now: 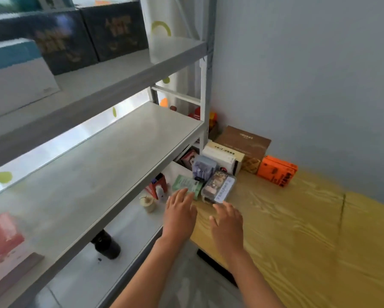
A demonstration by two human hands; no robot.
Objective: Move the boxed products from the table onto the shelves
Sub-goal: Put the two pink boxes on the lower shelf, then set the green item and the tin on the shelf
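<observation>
Hands, left [179, 213] and right [227, 225], outstretched, fingers spread, near green box [186, 185]

a black cylindrical container [106, 245] lies on its side low down, half hidden by the board above it. near it stands a small beige pot [148, 203] with a little white bottle [160, 193] just beside. a pale curtain [164, 32] (green and orange patches) hangs behind, against the grey-blue wall [308, 74].
</observation>
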